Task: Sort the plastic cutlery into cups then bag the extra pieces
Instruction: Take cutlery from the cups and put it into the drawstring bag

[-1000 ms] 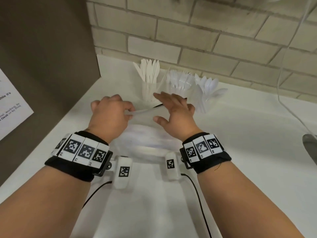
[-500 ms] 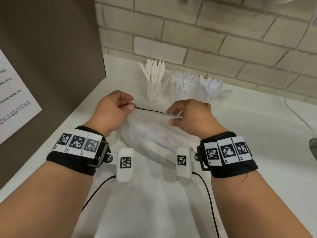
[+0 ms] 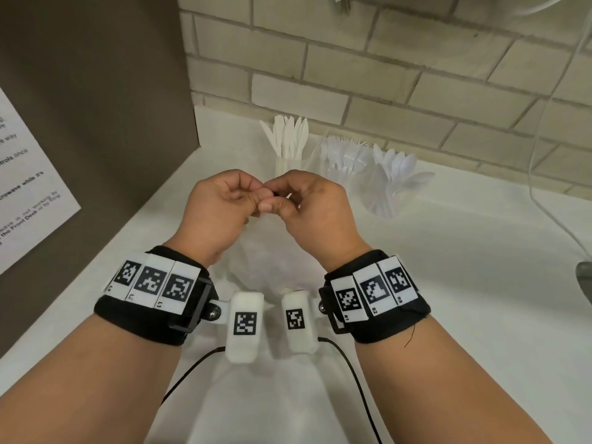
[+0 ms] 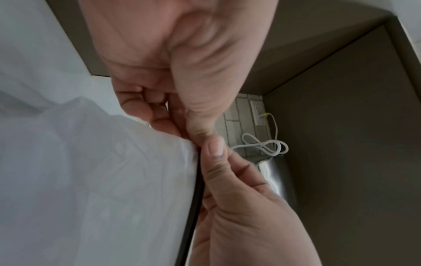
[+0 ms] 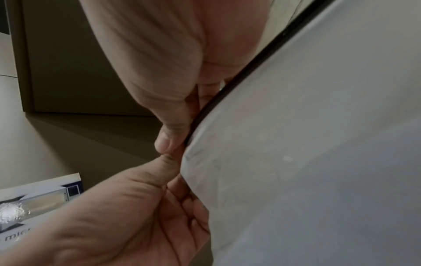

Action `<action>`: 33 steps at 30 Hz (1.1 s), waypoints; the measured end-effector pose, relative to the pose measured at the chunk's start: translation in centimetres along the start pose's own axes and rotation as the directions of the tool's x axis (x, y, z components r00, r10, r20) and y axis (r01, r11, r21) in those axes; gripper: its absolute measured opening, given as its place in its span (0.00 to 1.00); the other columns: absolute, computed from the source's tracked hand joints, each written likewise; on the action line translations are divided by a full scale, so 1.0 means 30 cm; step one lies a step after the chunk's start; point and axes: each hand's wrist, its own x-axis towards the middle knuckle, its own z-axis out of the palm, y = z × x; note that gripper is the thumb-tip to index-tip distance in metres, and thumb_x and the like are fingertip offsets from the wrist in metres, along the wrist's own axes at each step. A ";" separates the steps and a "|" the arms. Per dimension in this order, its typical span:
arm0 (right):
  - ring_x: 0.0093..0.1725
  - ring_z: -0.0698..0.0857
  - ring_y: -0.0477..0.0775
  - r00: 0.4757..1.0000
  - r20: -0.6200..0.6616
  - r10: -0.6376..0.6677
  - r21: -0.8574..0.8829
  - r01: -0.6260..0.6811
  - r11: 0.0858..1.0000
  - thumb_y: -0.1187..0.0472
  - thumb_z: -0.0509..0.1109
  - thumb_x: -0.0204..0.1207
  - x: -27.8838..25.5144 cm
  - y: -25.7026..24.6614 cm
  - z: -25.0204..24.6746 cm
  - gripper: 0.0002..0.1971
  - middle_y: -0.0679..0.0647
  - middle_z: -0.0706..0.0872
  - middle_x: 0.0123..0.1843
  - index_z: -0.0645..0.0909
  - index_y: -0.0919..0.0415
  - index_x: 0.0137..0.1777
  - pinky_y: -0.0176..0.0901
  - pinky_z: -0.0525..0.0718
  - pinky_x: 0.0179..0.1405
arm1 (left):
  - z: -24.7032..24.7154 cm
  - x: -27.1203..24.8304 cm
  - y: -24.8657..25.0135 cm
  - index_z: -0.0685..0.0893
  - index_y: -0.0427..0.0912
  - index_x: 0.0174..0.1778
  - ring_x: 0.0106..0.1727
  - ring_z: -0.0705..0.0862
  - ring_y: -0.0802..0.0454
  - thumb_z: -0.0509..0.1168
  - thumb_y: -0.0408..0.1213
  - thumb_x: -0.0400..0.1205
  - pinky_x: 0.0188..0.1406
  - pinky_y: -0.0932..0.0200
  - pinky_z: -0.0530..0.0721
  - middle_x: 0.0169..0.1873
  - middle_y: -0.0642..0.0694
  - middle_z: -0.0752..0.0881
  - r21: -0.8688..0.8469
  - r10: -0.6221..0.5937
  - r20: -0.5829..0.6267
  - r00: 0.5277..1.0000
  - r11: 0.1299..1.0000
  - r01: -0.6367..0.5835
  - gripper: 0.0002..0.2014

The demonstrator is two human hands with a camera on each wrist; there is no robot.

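Note:
A clear plastic bag [image 3: 256,261] holding white cutlery hangs below my two hands over the white counter [image 3: 448,299]. My left hand [image 3: 251,195] and right hand [image 3: 277,200] meet thumb to thumb and both pinch the bag's top edge. In the wrist views the bag [image 4: 91,180] [image 5: 307,162] has a black zip strip [image 4: 193,207] [image 5: 250,59] running along that edge from the pinch. At the back stand three clear cups: knives [image 3: 290,145], forks [image 3: 344,158], spoons [image 3: 390,184].
A dark panel with a paper notice [image 3: 28,187] walls off the left side. A brick wall runs behind the cups. A white cable [image 3: 544,187] hangs at the right, and a grey object [image 3: 584,280] shows at the right edge.
My hands were apart along the bag's top edge. They have come together at the middle and risen, lifting the bag's top with them.

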 end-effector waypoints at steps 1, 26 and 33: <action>0.33 0.80 0.38 1.000 0.010 0.024 0.012 -0.024 1.000 0.57 0.79 0.69 0.002 -0.004 -0.005 0.09 0.50 0.90 0.40 0.89 0.60 0.45 0.37 0.82 0.40 | 0.003 -0.001 -0.003 0.84 0.47 0.33 0.26 0.79 0.65 0.69 0.29 0.78 0.28 0.68 0.76 0.23 0.57 0.85 -0.005 -0.007 -0.004 1.000 1.000 0.007 0.10; 0.42 0.83 0.44 0.750 0.354 0.559 -0.505 -0.350 0.789 0.49 0.80 0.66 -0.175 0.147 -0.327 0.12 0.42 0.84 0.44 0.83 0.48 0.46 0.34 0.75 0.38 | -0.056 0.071 -0.016 0.78 0.55 0.34 0.22 0.79 0.65 0.66 0.41 0.82 0.22 0.73 0.73 0.38 0.53 0.80 -0.085 -0.022 -0.421 0.907 0.996 -0.015 0.10; 0.39 0.79 0.45 0.921 0.263 0.288 -0.231 -0.230 0.945 0.52 0.63 0.82 -0.061 0.085 -0.137 0.11 0.44 0.83 0.42 0.83 0.53 0.58 0.38 0.74 0.44 | -0.022 0.054 0.015 0.77 0.55 0.41 0.33 0.85 0.63 0.64 0.40 0.84 0.32 0.65 0.79 0.44 0.51 0.81 -0.151 -0.012 -0.404 0.915 0.987 -0.054 0.07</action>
